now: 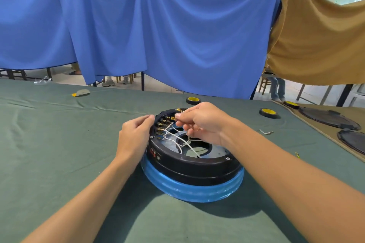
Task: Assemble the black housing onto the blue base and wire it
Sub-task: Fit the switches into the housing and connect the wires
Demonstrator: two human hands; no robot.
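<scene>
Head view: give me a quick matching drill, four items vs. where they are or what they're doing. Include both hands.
Items:
1. black housing
2. left hand
3. right hand
4. loose white wire piece

Places/states:
A. lying on the green cloth, right of the assembly
B. pinching a brass terminal on a white wire
C. seated on top of the blue base
D. resting against the housing's left rim

Pairs: 1-C, 2-D, 3-B, 4-A
</scene>
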